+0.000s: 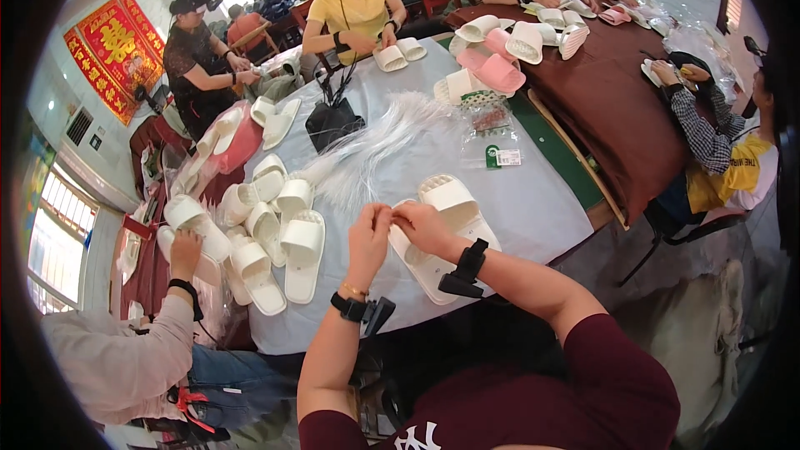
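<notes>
My left hand (pixel 369 237) and my right hand (pixel 423 227) meet fingertip to fingertip over a pair of white slippers (pixel 446 208) lying on the pale grey table cover (pixel 533 200). Both pinch something very small between the fingers, too small to tell what it is. The right hand rests against the nearer slipper. A bundle of thin white plastic strands (pixel 367 154) lies fanned out just beyond my hands. Each wrist wears a black strap with a small device.
A heap of white slippers (pixel 267 233) lies at my left, where a neighbour's hand (pixel 185 252) rests on one. A black bag (pixel 332 123) and clear packets (pixel 492 146) sit farther back. Pink and white slippers (pixel 500 58) cover the brown table, with several people seated around.
</notes>
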A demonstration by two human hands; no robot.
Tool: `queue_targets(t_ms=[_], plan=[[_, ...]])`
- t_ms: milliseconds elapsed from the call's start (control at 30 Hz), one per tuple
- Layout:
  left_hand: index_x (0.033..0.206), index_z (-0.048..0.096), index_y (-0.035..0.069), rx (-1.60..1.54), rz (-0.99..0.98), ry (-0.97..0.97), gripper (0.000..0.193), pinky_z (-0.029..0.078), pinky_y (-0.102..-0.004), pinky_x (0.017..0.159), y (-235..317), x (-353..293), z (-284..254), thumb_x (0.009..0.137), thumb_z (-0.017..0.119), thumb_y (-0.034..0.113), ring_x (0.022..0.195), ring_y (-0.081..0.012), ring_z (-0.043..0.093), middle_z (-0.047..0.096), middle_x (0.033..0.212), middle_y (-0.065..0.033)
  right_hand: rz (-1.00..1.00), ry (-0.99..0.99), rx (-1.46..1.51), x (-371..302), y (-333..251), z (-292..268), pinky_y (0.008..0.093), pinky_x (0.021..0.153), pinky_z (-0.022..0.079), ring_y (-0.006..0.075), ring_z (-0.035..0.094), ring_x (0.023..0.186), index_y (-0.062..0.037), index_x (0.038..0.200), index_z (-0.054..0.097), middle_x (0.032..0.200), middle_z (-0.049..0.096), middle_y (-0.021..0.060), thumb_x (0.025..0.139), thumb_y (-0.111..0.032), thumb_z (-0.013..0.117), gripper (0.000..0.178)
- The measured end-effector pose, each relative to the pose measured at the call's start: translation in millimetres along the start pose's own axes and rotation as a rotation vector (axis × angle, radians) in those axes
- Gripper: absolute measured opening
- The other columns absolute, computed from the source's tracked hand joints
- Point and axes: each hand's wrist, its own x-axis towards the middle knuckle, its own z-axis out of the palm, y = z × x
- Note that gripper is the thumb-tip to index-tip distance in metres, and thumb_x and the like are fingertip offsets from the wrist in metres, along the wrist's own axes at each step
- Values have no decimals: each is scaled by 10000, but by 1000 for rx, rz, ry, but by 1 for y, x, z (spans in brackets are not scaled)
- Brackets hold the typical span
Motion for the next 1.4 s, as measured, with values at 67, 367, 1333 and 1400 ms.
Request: queue_targets(t_ms=[67, 367, 1333, 1400], plan=[[1051, 630, 7, -71, -71, -5, 220, 482, -287, 727, -18, 8, -1, 946, 514, 161, 827, -165, 633, 674, 881, -76, -44, 66, 69, -7, -5, -5, 368, 679, 500, 296, 644, 771, -18, 974, 673, 871, 669, 152, 881, -96, 605, 139], [1239, 616, 162, 622, 100, -190, 418, 352, -490, 1036, -135, 37, 22, 923, 477, 397, 1239, -410, 449, 517, 1340, -188, 22, -208, 187, -57, -43, -25, 364, 697, 506, 314, 644, 781, -14, 920, 672, 844, 669, 157, 872, -93, 614, 108], [1173, 620, 35, -48, -50, -573, 319, 476, -292, 649, 5, -68, 6, 918, 604, 225, 686, -128, 581, 628, 766, -81, 540, 206, 796, -80, -8, -145, 240, 672, 485, 112, 594, 694, 6, 1018, 634, 828, 659, 63, 965, -143, 524, 193], [1173, 620, 38, -18, -71, -603, 324, 477, -298, 638, -1, -74, 13, 911, 615, 229, 665, -142, 584, 619, 716, -77, 553, 235, 815, -81, -3, -146, 241, 671, 484, 115, 592, 690, 5, 1023, 631, 820, 655, 60, 965, -143, 523, 192]])
